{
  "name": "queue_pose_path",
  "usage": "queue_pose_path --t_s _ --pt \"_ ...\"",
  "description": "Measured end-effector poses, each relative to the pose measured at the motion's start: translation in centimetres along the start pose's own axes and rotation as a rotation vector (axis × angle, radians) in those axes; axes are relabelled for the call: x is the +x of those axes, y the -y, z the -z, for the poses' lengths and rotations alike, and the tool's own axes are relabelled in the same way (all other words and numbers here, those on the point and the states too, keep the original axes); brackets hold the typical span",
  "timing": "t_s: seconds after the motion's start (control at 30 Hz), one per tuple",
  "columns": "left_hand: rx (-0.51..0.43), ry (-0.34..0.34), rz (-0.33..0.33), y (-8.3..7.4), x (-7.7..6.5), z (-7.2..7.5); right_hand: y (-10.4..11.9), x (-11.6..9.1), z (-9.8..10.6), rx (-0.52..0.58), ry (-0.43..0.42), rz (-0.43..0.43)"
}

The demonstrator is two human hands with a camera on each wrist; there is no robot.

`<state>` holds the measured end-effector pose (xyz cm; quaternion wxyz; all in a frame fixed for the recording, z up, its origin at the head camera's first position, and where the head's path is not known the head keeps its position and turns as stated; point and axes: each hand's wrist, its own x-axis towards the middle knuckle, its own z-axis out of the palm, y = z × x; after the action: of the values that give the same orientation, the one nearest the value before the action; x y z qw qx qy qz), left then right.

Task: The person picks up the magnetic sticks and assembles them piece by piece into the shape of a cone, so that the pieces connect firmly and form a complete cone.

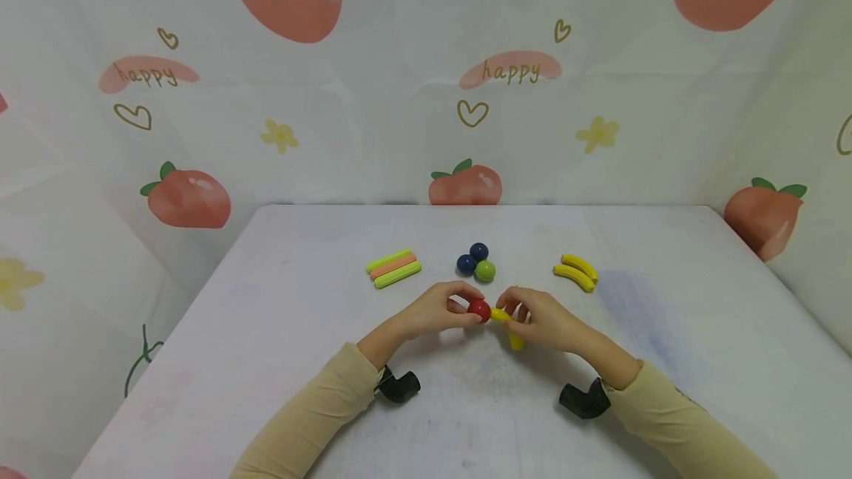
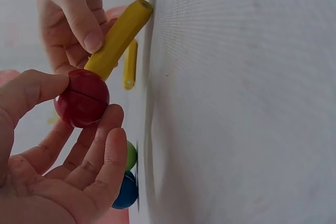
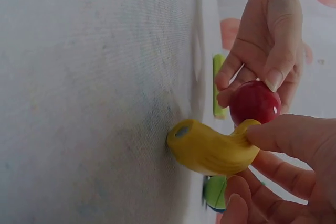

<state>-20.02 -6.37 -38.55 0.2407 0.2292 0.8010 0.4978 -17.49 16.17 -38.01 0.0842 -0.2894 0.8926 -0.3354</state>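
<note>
Thumb and fingertips of my left hand (image 1: 431, 310) pinch a shiny red ball (image 1: 478, 310) with a seam line round it, well seen in the left wrist view. To its right, my right hand (image 1: 551, 322) grips a yellow toy banana (image 1: 516, 342) between thumb and fingers. One end of the banana (image 2: 121, 38) meets the side of the ball in the left wrist view. The banana's other end, blunt with a grey spot, points down close over the white table in the right wrist view. Part of the banana is hidden behind the right fingers.
Behind the hands lie two dark blue balls (image 1: 466, 265) and a green ball (image 1: 485, 270), grouped together. Further left is a row of yellow-green and orange sticks (image 1: 394, 268). Two more toy bananas (image 1: 575, 272) lie at the right. A patterned cloth (image 1: 373, 109) hangs behind the table.
</note>
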Motion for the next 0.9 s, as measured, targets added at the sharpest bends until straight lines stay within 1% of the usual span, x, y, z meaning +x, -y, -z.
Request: queue_pose_path --t_s 0.2,0.33,0.5,0.73,0.9 --pt "-0.004 -0.005 -0.006 -0.1 0.0 0.0 0.0 0.1 -0.1 0.01 0.016 -0.005" --pt "0.01 -0.016 -0.016 -0.1 0.1 -0.1 0.2 0.2 -0.2 0.022 0.027 -0.023" --pt "0.015 -0.027 -0.022 -0.1 0.3 -0.2 0.3 0.1 -0.5 0.045 0.022 -0.042" --pt "-0.011 -0.048 -0.031 -0.2 0.5 -0.3 0.1 0.2 -0.8 0.225 0.059 -0.101" --pt "-0.051 -0.067 -0.018 -0.2 0.6 -0.5 0.1 0.3 -1.1 0.268 0.056 -0.114"
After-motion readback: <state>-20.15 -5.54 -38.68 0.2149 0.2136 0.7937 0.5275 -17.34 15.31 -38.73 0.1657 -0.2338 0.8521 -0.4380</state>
